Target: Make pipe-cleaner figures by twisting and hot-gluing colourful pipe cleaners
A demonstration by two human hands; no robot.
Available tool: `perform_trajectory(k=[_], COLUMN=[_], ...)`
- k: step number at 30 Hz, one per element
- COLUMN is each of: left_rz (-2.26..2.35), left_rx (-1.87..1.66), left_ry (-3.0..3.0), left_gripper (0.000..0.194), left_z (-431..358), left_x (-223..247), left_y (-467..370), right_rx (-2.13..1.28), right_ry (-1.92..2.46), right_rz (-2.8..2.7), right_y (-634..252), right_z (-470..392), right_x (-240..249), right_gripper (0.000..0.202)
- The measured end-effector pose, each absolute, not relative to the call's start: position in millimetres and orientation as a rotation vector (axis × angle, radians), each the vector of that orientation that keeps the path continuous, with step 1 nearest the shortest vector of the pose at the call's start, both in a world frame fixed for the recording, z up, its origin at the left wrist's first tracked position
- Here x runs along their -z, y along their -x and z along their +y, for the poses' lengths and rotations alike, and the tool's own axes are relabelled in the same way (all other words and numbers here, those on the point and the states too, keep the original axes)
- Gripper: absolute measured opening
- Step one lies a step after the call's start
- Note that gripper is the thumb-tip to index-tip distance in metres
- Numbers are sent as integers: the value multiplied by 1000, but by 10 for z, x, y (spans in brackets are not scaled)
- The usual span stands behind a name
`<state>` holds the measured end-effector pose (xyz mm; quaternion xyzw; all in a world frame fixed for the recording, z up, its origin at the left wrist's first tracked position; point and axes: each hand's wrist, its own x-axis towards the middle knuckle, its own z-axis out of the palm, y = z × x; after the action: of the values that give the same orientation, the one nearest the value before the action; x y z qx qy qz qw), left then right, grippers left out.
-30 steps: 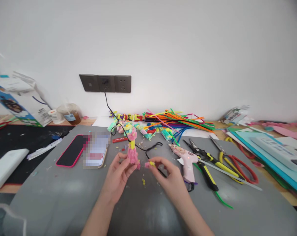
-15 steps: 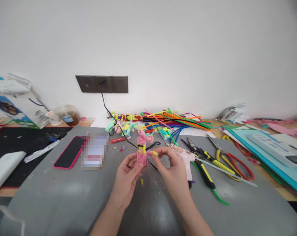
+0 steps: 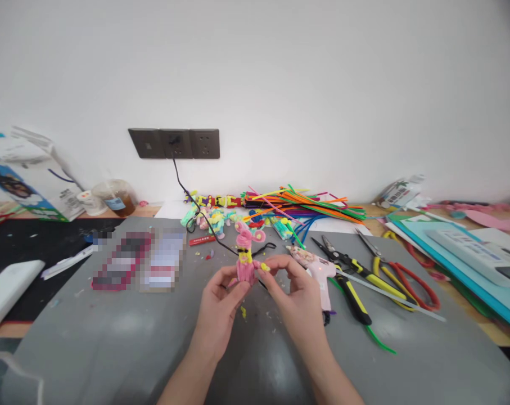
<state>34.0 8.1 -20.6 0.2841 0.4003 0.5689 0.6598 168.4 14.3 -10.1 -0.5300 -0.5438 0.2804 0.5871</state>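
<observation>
Two bare hands meet above a grey work surface, holding a small fuzzy pink figure between them; the left hand pinches the figure low on its body, thumb in front and fingers behind, a grip that seems chosen to keep it upright and steady while leaving its head, looped ears and yellow face uncovered; the right hand is closed at thumb and forefinger on a small yellow-tipped piece, its other fingers curled loosely, and brings that piece against or just beside the figure's side, though whether they touch cannot be told; the low, central hold probably keeps both parts easy to see from above. Just beyond the right hand lies a pale pink glue gun with a small red light, apparently placed there to be within easy reach; past it rest pliers with black and yellow grips, handles toward the person, which would suit a quick pick-up; at the back, bright fuzzy stems lie bundled beside a heap of fuzzy scraps, perhaps pushed there to keep the middle free for handwork; a black cord drops from a wall socket panel and passes behind the figure; two phones, blurred out, lie to the left, a pale one beside a pink-edged one.
</observation>
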Motion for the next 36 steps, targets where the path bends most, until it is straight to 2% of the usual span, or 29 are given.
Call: perform_trajectory(k=[9, 22, 36], left_rz=[909, 931, 904], left_rx=[-1367, -1412, -1435], left_ry=[-698, -797, -939], left_gripper=[26, 25, 17], left_z=[90, 50, 12], left_x=[213, 256, 239], left_y=[-370, -350, -353], right_rx=[-687, -857, -924], right_ry=[1205, 1051, 984], right_rz=[-1259, -1227, -1170], right_y=[-1687, -1755, -1770], right_z=[111, 107, 121], right_x=[148, 148, 191], right_gripper=[3, 12, 9])
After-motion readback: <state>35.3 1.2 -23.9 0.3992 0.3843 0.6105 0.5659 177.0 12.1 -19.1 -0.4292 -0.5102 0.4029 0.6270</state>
